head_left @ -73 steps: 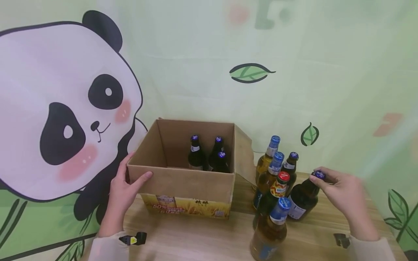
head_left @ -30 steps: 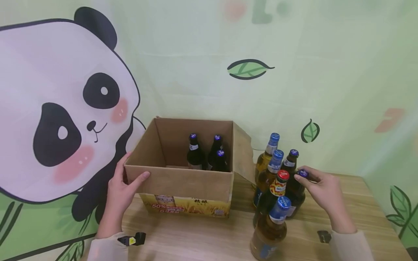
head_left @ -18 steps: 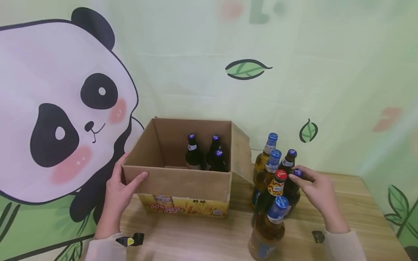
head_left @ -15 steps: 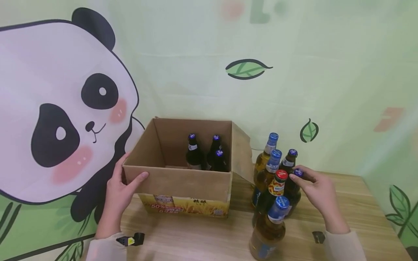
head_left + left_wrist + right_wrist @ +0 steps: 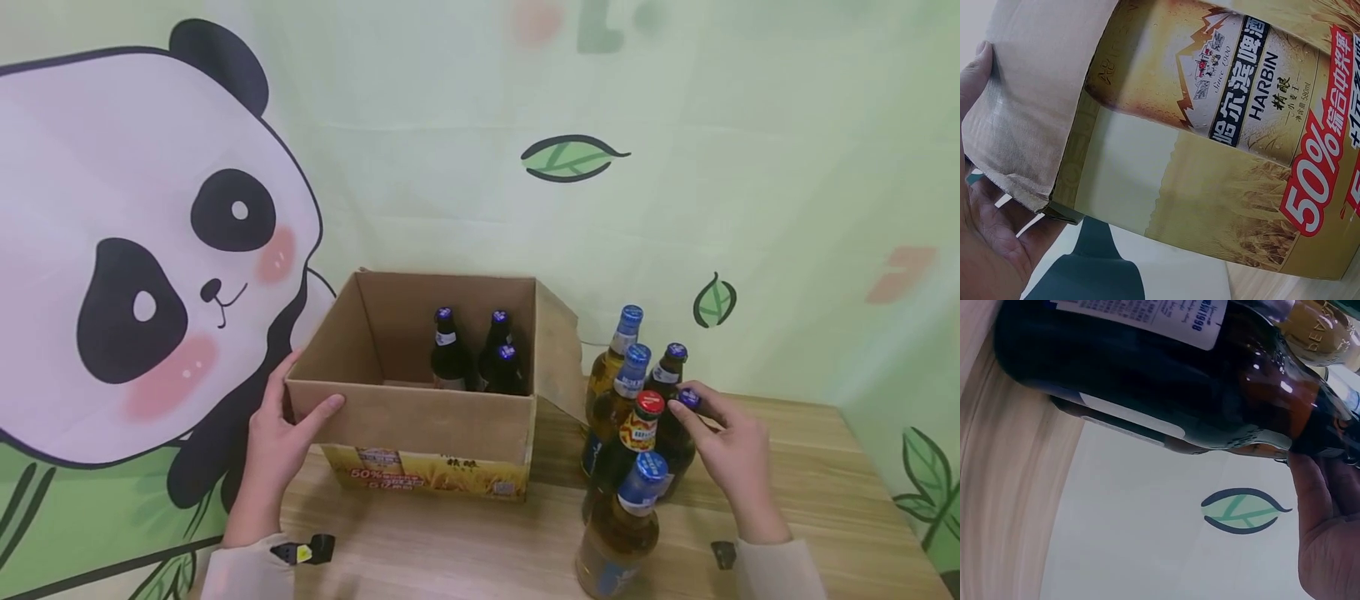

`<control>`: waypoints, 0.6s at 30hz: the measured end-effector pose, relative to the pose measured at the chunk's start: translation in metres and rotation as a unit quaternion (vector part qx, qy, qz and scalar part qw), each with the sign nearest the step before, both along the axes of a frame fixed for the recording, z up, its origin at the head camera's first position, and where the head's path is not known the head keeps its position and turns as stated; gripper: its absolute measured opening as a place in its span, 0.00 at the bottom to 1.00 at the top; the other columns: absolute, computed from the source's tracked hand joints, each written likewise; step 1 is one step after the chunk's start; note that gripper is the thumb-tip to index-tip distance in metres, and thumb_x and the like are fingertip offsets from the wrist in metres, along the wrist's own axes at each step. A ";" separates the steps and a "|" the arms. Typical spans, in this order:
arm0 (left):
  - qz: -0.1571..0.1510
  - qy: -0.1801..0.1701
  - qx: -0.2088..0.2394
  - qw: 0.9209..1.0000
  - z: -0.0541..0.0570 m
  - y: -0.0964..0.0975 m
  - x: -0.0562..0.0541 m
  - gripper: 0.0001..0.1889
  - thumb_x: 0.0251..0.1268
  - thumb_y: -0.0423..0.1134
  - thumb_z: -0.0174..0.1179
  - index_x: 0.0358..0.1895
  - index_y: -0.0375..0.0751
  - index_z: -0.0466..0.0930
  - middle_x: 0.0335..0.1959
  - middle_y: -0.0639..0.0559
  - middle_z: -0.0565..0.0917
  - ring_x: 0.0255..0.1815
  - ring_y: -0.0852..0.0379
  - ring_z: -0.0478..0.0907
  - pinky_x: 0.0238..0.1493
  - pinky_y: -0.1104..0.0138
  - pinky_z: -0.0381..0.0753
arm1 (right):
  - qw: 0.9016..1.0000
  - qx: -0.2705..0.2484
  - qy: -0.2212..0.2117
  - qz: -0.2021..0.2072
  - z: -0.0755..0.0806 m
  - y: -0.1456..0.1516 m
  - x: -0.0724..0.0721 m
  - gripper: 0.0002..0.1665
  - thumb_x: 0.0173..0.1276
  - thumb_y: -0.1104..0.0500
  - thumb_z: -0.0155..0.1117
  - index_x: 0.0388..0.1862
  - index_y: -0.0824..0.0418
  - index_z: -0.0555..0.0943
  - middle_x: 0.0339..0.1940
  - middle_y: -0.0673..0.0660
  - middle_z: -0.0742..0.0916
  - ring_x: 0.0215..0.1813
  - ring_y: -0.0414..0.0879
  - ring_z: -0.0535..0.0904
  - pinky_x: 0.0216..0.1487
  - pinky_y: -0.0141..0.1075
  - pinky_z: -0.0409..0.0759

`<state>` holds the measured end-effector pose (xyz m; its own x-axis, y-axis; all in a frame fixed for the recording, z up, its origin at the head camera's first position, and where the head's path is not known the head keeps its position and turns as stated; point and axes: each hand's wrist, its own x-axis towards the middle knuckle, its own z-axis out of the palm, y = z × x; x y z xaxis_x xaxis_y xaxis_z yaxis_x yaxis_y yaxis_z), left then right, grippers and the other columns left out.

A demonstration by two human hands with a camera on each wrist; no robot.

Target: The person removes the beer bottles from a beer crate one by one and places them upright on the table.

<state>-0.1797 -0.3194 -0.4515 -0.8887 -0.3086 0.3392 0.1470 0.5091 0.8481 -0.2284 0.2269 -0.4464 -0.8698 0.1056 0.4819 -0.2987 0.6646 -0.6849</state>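
Note:
An open cardboard beer box [image 5: 412, 425] stands on the table. My left hand [image 5: 281, 442] grips its front left corner, thumb on the front wall and fingers round the left side; the left wrist view shows this hand [image 5: 997, 244] at the brown flap. Inside the box, dark bottles [image 5: 450, 358] with purple caps stand toward the right. My right hand [image 5: 731, 442] pinches a dark beer bottle [image 5: 678, 454] near its purple cap. In the right wrist view, the fingers [image 5: 1310, 487] are at the neck of that bottle [image 5: 1147, 381], whose base is by the tabletop.
Right of the box, several bottles stand close together: blue-capped ones [image 5: 618, 533], a red-capped one [image 5: 637, 433] and another dark one [image 5: 667, 375]. A box flap [image 5: 562, 358] sticks out toward them. A panda-printed cloth [image 5: 420, 167] hangs behind the wooden table [image 5: 810, 492].
My right hand has moved left with the dark bottle, from apart at the right to close against the other bottles. Little differs over the last half second; my left hand stays on the box.

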 end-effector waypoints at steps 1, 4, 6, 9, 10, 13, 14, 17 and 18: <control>0.000 0.001 0.000 1.000 0.000 0.000 0.000 0.44 0.62 0.53 0.71 0.76 0.79 0.53 0.72 0.46 0.70 0.66 0.40 0.72 0.60 0.36 0.74 | 1.000 -0.001 0.004 -0.005 -0.001 0.000 0.000 0.18 0.68 0.51 0.72 0.53 0.58 0.87 0.49 0.59 0.89 0.49 0.48 0.87 0.45 0.46 0.85; 0.000 0.003 0.001 1.000 0.000 0.000 0.000 0.44 0.61 0.52 0.71 0.76 0.79 0.54 0.71 0.47 0.71 0.65 0.40 0.72 0.60 0.36 0.74 | 1.000 -0.002 0.006 -0.013 -0.005 0.000 -0.002 0.19 0.68 0.50 0.72 0.54 0.57 0.87 0.50 0.57 0.89 0.49 0.46 0.86 0.45 0.45 0.85; 0.002 0.005 0.000 1.000 0.000 -0.001 0.001 0.44 0.61 0.52 0.71 0.76 0.79 0.54 0.71 0.47 0.71 0.65 0.40 0.73 0.60 0.36 0.74 | 1.000 -0.005 0.000 -0.012 -0.006 -0.001 -0.002 0.21 0.68 0.49 0.71 0.56 0.56 0.86 0.52 0.57 0.89 0.51 0.47 0.86 0.46 0.44 0.85; 0.004 0.005 0.001 1.000 0.000 -0.001 0.001 0.44 0.61 0.52 0.71 0.76 0.79 0.54 0.71 0.47 0.71 0.65 0.40 0.73 0.60 0.37 0.74 | 1.000 -0.025 -0.012 -0.007 -0.007 -0.002 -0.002 0.24 0.68 0.48 0.71 0.58 0.58 0.84 0.52 0.58 0.88 0.50 0.39 0.84 0.46 0.32 0.84; 0.004 0.004 0.002 1.000 0.000 -0.001 0.002 0.44 0.62 0.52 0.71 0.76 0.79 0.54 0.71 0.47 0.71 0.65 0.40 0.72 0.60 0.37 0.74 | 0.999 -0.034 -0.019 -0.004 -0.007 -0.003 -0.001 0.25 0.68 0.48 0.71 0.58 0.59 0.83 0.53 0.58 0.88 0.49 0.35 0.83 0.46 0.28 0.83; 0.003 0.000 0.005 1.000 0.001 -0.001 0.002 0.44 0.62 0.52 0.71 0.76 0.78 0.54 0.71 0.47 0.71 0.66 0.40 0.72 0.61 0.37 0.73 | 0.997 -0.066 -0.034 -0.004 -0.008 -0.006 0.000 0.26 0.69 0.48 0.70 0.59 0.62 0.81 0.53 0.61 0.87 0.47 0.26 0.78 0.45 0.17 0.77; 0.002 -0.001 0.005 1.000 0.001 0.000 0.002 0.44 0.62 0.52 0.71 0.77 0.78 0.54 0.71 0.47 0.71 0.66 0.40 0.72 0.60 0.37 0.73 | 0.997 -0.075 -0.037 -0.005 -0.009 -0.007 0.001 0.26 0.69 0.48 0.70 0.58 0.63 0.81 0.54 0.62 0.87 0.47 0.25 0.78 0.45 0.16 0.76; -0.001 -0.002 0.005 1.000 0.001 0.000 0.002 0.44 0.62 0.53 0.71 0.77 0.78 0.54 0.71 0.47 0.71 0.66 0.40 0.72 0.60 0.36 0.74 | 0.995 -0.090 -0.041 -0.012 -0.012 -0.007 0.001 0.26 0.70 0.48 0.69 0.58 0.65 0.80 0.54 0.62 0.86 0.48 0.25 0.78 0.46 0.16 0.76; -0.002 -0.002 0.005 1.000 0.001 0.001 0.002 0.44 0.62 0.53 0.71 0.76 0.78 0.54 0.71 0.47 0.71 0.66 0.39 0.72 0.60 0.36 0.74 | 0.995 -0.094 -0.039 -0.013 -0.012 -0.007 0.001 0.26 0.70 0.49 0.69 0.58 0.65 0.80 0.54 0.62 0.86 0.48 0.24 0.77 0.46 0.16 0.76</control>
<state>-0.1782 -0.3188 -0.4500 -0.8908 -0.3089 0.3333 0.1455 0.5009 0.8532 -0.2278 0.2201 -0.4585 -0.8997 0.2104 0.3825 -0.2237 0.5302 -0.8178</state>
